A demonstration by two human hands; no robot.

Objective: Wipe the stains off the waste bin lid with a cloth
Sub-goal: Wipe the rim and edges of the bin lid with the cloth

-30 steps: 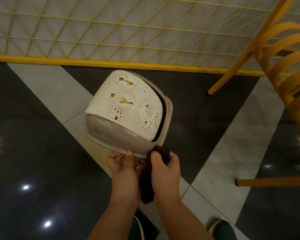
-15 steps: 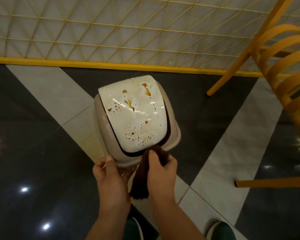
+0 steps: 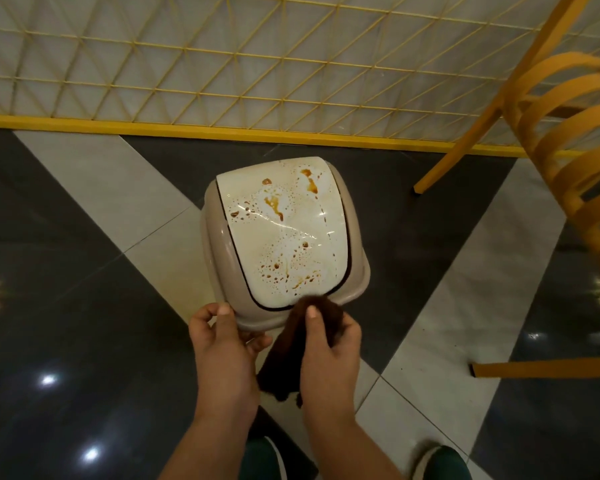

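A stained cream waste bin lid (image 3: 284,233) is held above a tiled floor (image 3: 84,306). The left hand (image 3: 222,344) grips the lid's near rim. The right hand (image 3: 329,344), beside it, clutches a dark brown cloth (image 3: 291,348) against that rim.

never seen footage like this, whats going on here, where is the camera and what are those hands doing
There is no machine here: a person wears a camera on the head, looking down at their own two bare hands. The left hand grips the near rim of a beige plastic waste bin with a cream swing lid, which is spattered with brown stains. The right hand holds a dark brown cloth at the lid's near edge. Below is a glossy dark and pale tiled floor; yellow chair legs stand to the right, a yellow lattice panel behind.
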